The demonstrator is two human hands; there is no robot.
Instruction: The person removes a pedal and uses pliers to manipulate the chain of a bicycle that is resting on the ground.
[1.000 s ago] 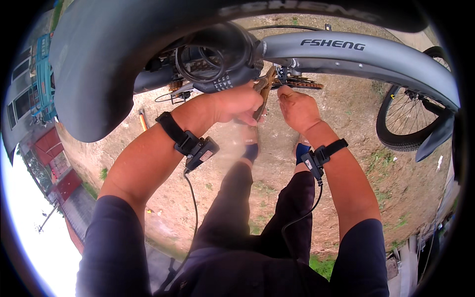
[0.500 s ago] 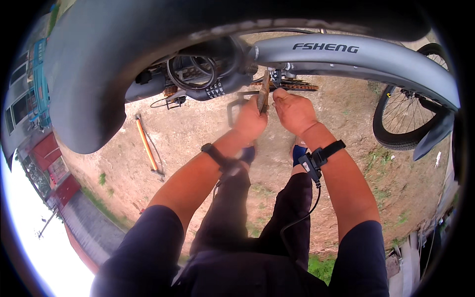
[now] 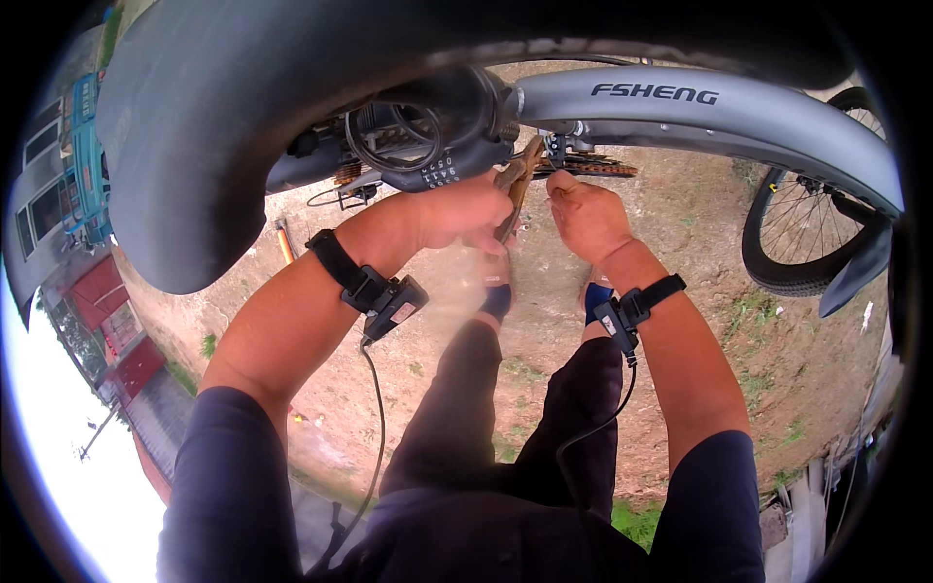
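Observation:
A grey bicycle frame (image 3: 661, 92) crosses above my hands, with a black saddle (image 3: 194, 155) at the upper left. My left hand (image 3: 465, 209) is closed around a worn brown pair of pliers (image 3: 525, 180), whose upper end reaches the silver-and-black front derailleur (image 3: 556, 148) by the seat tube. Just right of the pliers, my right hand (image 3: 588, 222) is closed in a pinch below the derailleur. What its fingertips hold, possibly a thin cable, is too small to make out. The chainring (image 3: 603, 167) shows edge-on behind the derailleur.
A coiled cable lock (image 3: 394, 146) with number dials hangs under the saddle. The front wheel (image 3: 802, 233) stands at the right. An orange floor pump (image 3: 284, 241) lies partly hidden behind my left arm. My feet stand on bare dirt ground (image 3: 680, 340) with grass patches.
My left elbow has swung outward and the left wrist has turned, so the forearm now comes in from the left. The pliers remain in that hand. My right hand stays nearly in place.

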